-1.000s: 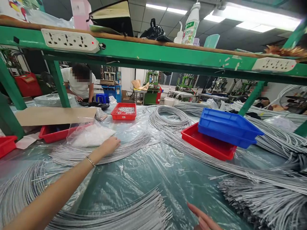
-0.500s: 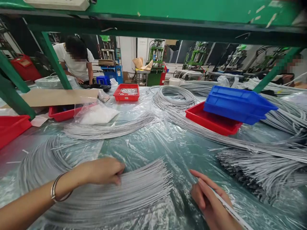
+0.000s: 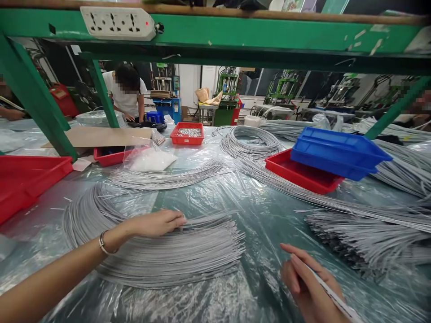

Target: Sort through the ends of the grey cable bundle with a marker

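Note:
A broad fan of thin grey cables (image 3: 188, 260) lies curved on the plastic-covered table. My left hand (image 3: 158, 223), with a bangle at the wrist, rests over its far edge. Its fingers are pinched on a few of these cables, whose ends stick out to the right, slightly apart from the rest. Right of the cut ends, my right hand (image 3: 311, 280) is held with curled fingers and a forward-pointing index finger. It grips a slim white pen-like stick (image 3: 332, 294) with dark marks, lying along the thumb side; its tip is hidden.
Behind lie another cable bundle (image 3: 168, 177), a clear bag of white bits (image 3: 151, 159) and a red tray (image 3: 186, 140) of small metal parts. Blue bins (image 3: 340, 152) sit on a red tray at right, near a thick cable bundle (image 3: 367, 237). A green shelf frame (image 3: 235, 33) spans above.
My view has tilted up and shifted left. My left hand has moved to the fan's far edge, and a few cables there now stand apart. The right hand keeps its grip.

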A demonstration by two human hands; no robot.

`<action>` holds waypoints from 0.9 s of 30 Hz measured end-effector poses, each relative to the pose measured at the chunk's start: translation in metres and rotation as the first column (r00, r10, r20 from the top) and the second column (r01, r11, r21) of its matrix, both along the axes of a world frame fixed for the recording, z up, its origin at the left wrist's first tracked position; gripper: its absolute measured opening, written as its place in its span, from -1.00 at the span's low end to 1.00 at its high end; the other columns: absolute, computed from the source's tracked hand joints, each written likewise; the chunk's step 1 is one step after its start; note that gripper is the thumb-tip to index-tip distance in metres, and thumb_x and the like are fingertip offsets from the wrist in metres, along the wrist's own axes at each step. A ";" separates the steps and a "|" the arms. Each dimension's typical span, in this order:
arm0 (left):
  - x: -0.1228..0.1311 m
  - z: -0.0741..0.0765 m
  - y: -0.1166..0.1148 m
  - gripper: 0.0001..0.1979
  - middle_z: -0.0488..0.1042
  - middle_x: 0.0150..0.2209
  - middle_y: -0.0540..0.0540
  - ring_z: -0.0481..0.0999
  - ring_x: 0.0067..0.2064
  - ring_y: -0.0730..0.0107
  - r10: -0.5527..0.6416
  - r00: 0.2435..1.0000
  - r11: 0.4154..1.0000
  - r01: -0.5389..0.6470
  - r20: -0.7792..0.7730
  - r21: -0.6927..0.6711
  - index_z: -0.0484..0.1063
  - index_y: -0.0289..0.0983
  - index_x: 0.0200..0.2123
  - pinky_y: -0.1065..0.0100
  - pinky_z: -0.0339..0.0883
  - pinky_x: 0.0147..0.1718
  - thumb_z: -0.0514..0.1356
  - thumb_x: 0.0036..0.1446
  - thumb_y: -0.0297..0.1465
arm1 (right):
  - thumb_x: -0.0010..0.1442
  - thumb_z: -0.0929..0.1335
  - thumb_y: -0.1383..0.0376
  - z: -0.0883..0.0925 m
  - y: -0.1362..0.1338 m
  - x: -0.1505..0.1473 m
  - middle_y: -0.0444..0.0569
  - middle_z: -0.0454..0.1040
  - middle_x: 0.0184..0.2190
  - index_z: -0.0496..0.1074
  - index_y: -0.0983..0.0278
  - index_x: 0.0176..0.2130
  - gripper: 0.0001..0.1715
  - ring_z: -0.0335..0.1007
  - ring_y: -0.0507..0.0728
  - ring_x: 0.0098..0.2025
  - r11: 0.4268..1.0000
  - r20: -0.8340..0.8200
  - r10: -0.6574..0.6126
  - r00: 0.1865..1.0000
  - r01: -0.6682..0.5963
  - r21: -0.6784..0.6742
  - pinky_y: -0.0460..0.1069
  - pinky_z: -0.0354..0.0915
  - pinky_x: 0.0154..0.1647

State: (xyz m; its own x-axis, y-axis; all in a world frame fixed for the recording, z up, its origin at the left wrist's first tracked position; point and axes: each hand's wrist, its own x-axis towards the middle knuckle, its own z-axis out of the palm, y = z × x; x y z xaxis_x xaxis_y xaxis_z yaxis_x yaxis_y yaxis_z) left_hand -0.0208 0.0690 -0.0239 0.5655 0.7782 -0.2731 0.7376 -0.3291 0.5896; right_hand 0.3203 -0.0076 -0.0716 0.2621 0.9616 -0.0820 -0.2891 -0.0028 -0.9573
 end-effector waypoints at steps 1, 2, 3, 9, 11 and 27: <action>-0.001 0.002 0.000 -0.50 0.33 -0.39 -0.04 0.34 -0.34 0.35 -0.002 1.000 1.000 0.002 0.018 -0.012 0.35 -0.28 -0.30 0.38 0.19 -0.30 -0.21 0.36 -0.08 | -0.04 0.53 0.00 0.001 0.000 0.000 -0.21 0.14 -0.76 0.55 0.26 -0.20 -0.50 0.03 -0.05 -0.64 1.000 -0.001 -0.005 1.000 0.005 0.005 -0.16 0.03 -0.60; -0.002 0.005 0.001 -0.48 0.33 -0.38 -0.04 0.34 -0.32 0.34 -0.001 0.999 1.000 0.001 0.032 -0.017 0.36 -0.29 -0.28 0.38 0.20 -0.29 -0.22 0.36 -0.07 | -0.06 0.54 -0.01 0.002 0.000 -0.001 -0.21 0.15 -0.76 0.56 0.27 -0.21 -0.49 0.02 -0.05 -0.64 1.000 0.002 -0.001 1.000 0.001 0.002 -0.16 0.02 -0.61; -0.003 0.008 0.000 -0.48 0.33 -0.36 -0.05 0.34 -0.30 0.33 0.009 0.999 1.000 -0.008 0.049 -0.014 0.36 -0.29 -0.27 0.38 0.21 -0.28 -0.21 0.36 -0.05 | -0.07 0.54 -0.03 0.005 0.000 -0.004 -0.20 0.17 -0.76 0.55 0.27 -0.21 -0.47 0.03 -0.05 -0.64 1.000 0.013 0.012 1.000 -0.012 -0.009 -0.16 0.03 -0.61; 0.002 0.041 -0.024 -0.52 0.33 -0.34 -0.04 0.32 -0.28 0.31 0.092 0.990 0.996 -0.093 0.103 0.005 0.35 -0.25 -0.27 0.35 0.18 -0.26 -0.17 0.35 -0.04 | 0.00 0.46 -0.13 0.018 0.003 -0.048 -0.16 0.27 -0.75 0.52 0.36 -0.18 -0.35 0.07 -0.03 -0.68 0.977 0.223 0.212 0.951 -0.214 -0.015 -0.12 -0.01 -0.63; 0.008 0.050 -0.040 -0.54 0.35 -0.30 -0.05 0.33 -0.22 0.29 0.057 0.996 0.998 -0.056 0.062 -0.014 0.36 -0.23 -0.25 0.34 0.16 -0.21 -0.17 0.36 -0.06 | -0.03 0.46 -0.16 0.023 0.006 -0.071 -0.15 0.33 -0.70 0.48 0.36 -0.06 -0.23 0.06 -0.05 -0.68 0.940 0.168 0.323 0.931 -0.336 0.055 -0.13 -0.03 -0.64; -0.077 0.053 -0.076 -0.78 0.29 -0.51 -0.08 0.26 -0.43 0.29 0.365 0.886 0.865 -0.209 -0.287 0.456 0.29 -0.25 -0.54 0.29 -0.09 -0.44 0.05 0.16 -0.40 | -0.19 0.57 -0.08 0.040 0.020 -0.088 -0.23 0.18 -0.80 0.28 0.28 -0.59 -0.40 0.08 -0.09 -0.73 0.989 -0.278 0.131 0.952 -0.108 0.097 -0.23 0.07 -0.72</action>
State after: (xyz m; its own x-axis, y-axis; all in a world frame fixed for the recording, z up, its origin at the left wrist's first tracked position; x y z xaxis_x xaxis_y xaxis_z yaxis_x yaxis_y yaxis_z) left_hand -0.0979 -0.0069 0.0294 0.2250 0.9736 -0.0380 0.9666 -0.2181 0.1349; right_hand 0.2326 0.0124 -0.0320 0.1224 0.9908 -0.0579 -0.5505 0.0192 -0.8346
